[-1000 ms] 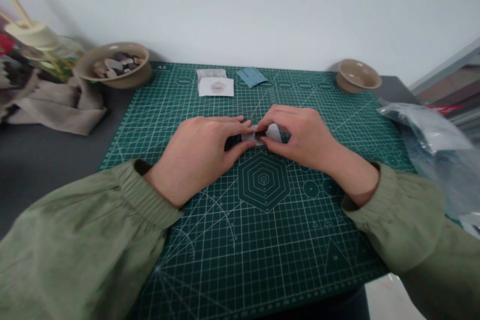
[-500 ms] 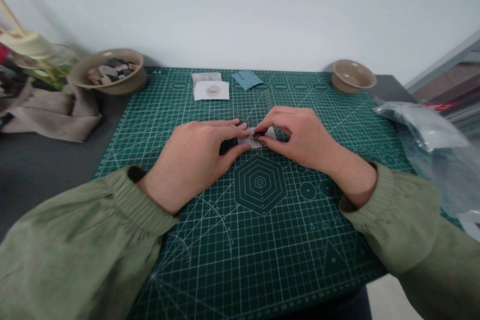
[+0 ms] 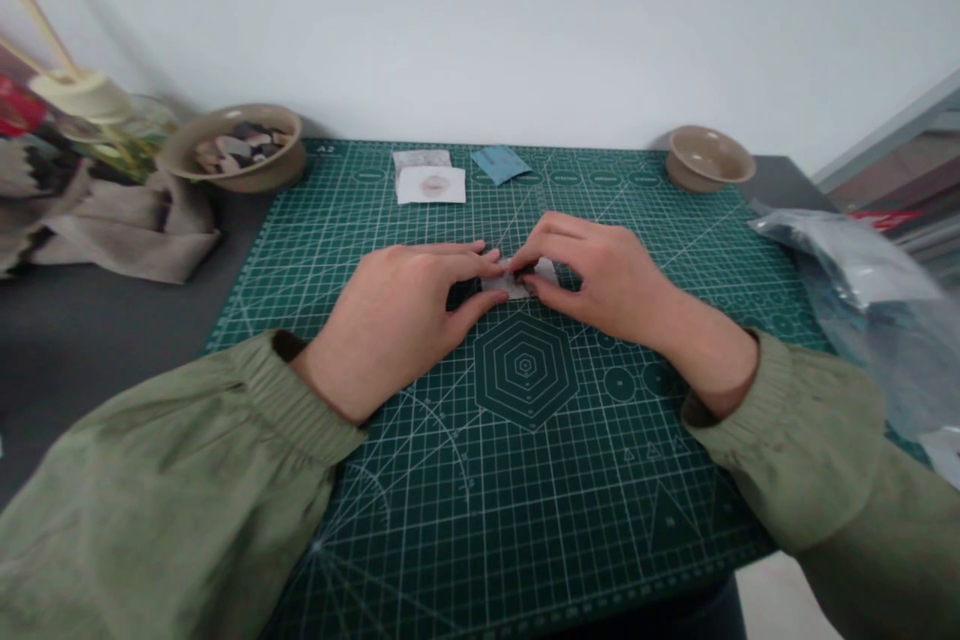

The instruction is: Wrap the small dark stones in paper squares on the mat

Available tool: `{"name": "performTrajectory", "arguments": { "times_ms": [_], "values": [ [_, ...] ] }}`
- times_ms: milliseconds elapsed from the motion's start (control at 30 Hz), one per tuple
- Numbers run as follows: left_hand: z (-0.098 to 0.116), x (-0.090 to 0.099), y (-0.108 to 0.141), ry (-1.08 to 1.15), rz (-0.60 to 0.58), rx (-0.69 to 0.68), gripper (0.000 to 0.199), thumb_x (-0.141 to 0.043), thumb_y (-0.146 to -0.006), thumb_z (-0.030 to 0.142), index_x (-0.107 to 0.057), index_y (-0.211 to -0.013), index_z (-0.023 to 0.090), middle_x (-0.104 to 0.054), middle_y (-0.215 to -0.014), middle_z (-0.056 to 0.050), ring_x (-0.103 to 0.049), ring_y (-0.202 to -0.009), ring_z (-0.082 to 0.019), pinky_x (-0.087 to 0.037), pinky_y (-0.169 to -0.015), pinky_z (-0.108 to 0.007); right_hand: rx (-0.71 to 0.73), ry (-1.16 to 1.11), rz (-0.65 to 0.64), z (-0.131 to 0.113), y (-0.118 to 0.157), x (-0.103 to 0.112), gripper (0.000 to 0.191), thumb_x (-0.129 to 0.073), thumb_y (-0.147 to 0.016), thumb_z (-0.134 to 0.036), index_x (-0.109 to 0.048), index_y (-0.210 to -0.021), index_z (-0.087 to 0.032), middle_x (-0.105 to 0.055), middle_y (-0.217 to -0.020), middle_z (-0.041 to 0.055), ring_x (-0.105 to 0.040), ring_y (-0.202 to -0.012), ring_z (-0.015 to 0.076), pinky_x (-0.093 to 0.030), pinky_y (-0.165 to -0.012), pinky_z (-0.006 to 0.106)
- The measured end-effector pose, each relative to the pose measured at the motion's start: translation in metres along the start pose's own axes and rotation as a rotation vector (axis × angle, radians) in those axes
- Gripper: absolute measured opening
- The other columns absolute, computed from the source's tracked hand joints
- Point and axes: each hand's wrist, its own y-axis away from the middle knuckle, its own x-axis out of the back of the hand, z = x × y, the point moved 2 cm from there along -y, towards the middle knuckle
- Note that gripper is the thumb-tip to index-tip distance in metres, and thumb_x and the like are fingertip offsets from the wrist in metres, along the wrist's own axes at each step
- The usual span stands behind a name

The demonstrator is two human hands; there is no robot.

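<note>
A small white paper slip [image 3: 548, 270] lies flat on the green cutting mat [image 3: 420, 480], partly covered by my fingers. My left hand [image 3: 409, 315] steadies the slip's left end, with the thumb along its near edge and the fingertips at its far edge. Between thumb and fingers, my right hand [image 3: 585, 265] pinches a small dark piece [image 3: 524, 273] against the paper. Most of that piece is hidden, so its kind is unclear. Beyond the hands, a white card with an oval print [image 3: 432, 185] overlaps a greyish packet [image 3: 421, 158], beside a blue sachet [image 3: 501, 163].
At the back left stands a brown bowl [image 3: 289, 160] with several stone-like pieces in dark and tan. Another brown bowl [image 3: 709, 160] is at the back right. A clear plastic bag [image 3: 870, 290] covers the mat's right edge. Brown cloth and a reed diffuser [image 3: 82, 95] stand far left.
The view has shifted slightly, moving the scene a little to the right. Both hands stay at the paper slip, and the right fingers have closed a little further over the dark piece.
</note>
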Motion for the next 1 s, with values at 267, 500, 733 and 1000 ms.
{"name": "performTrajectory", "arguments": {
  "times_ms": [267, 500, 733, 1000],
  "values": [
    [0.0001, 0.0001, -0.0003, 0.003, 0.009, -0.007, 0.029, -0.072, -0.101, 0.046, -0.081, -0.123, 0.030, -0.080, -0.133, -0.004, -0.074, -0.128, -0.033, -0.060, -0.110, -0.052, 0.018, -0.056, 0.018, 0.0037, 0.0010, -0.0014, 0.020, -0.068, -0.099, -0.019, -0.075, -0.118, -0.023, -0.076, -0.117, 0.0055, -0.072, -0.105, 0.0239, -0.053, -0.089, 0.036],
    [-0.0008, -0.0008, -0.0002, -0.006, 0.012, -0.020, 0.031, -0.069, -0.103, 0.046, -0.081, -0.126, 0.029, -0.079, -0.135, -0.004, -0.074, -0.128, -0.033, -0.060, -0.110, -0.054, 0.020, 0.028, 0.006, -0.0029, 0.0012, 0.0000, 0.019, -0.066, -0.100, -0.018, -0.074, -0.116, -0.023, -0.077, -0.121, 0.0040, -0.073, -0.106, 0.0232, -0.054, -0.087, 0.034],
    [-0.0018, -0.0012, -0.0001, -0.002, 0.016, -0.033, 0.033, -0.069, -0.103, 0.046, -0.081, -0.126, 0.026, -0.080, -0.133, -0.006, -0.075, -0.126, -0.034, -0.061, -0.108, -0.056, 0.052, 0.025, -0.006, -0.0026, 0.0017, 0.0004, 0.019, -0.065, -0.102, -0.019, -0.073, -0.119, -0.021, -0.078, -0.121, 0.0059, -0.074, -0.107, 0.0236, -0.054, -0.088, 0.035],
    [-0.0009, -0.0007, -0.0004, 0.003, 0.018, -0.022, 0.030, -0.071, -0.102, 0.043, -0.081, -0.126, 0.027, -0.079, -0.133, -0.005, -0.075, -0.127, -0.033, -0.060, -0.110, -0.052, 0.068, 0.010, 0.024, 0.0012, 0.0000, -0.0001, 0.014, -0.068, -0.100, -0.018, -0.076, -0.111, -0.019, -0.078, -0.114, 0.0068, -0.074, -0.104, 0.0230, -0.055, -0.087, 0.035]
  ]
}}
